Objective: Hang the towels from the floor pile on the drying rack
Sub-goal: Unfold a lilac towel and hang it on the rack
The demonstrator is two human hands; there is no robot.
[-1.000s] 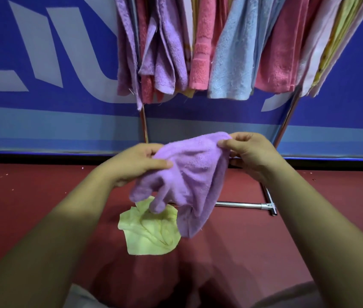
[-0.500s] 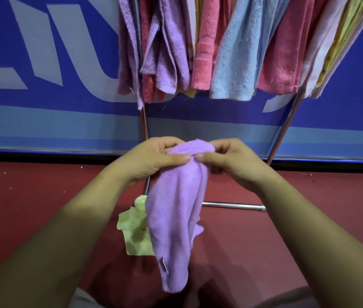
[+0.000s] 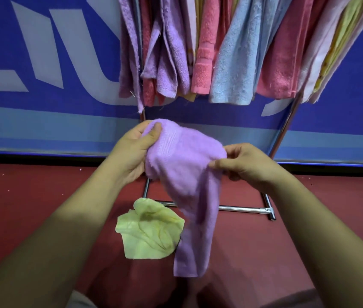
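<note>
Banner (image 3: pixel 42 63), blue with pale lettering, fills the wall at far left. Left hand (image 3: pixel 131 152): I keep its grip pinched on the upper corner of the purple towel (image 3: pixel 189 174), thumb on top. Half a second ago both hands met at one bunched point; they have since drawn apart, so the top edge is opening out, which I judge to be preparation for draping. Yellow towel (image 3: pixel 151 232): crumpled on the red floor (image 3: pixel 31 207), just beside the hanging purple tail, the only pile item I can see left. Purple towel: held between my hands, below the hung towels (image 3: pixel 231 63), its lower end dangling toward the floor, not yet on a bar. Right hand (image 3: pixel 242 165): grip pinching the towel's right edge. Drying rack (image 3: pixel 242 209): base bar and right upright visible, already crowded.
</note>
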